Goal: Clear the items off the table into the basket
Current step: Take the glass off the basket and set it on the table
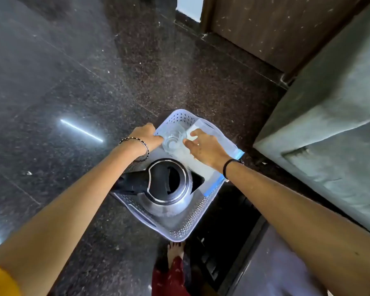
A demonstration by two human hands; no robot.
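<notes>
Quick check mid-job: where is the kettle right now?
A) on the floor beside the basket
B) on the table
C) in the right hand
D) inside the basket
D: the kettle stands inside the basket, at the end nearer the person, with the glass beyond it in the same basket.

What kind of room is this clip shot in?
Likely a home living room: polished dark stone floor, grey upholstered sofa, wooden door, and a plastic basket holding a kettle.
</notes>
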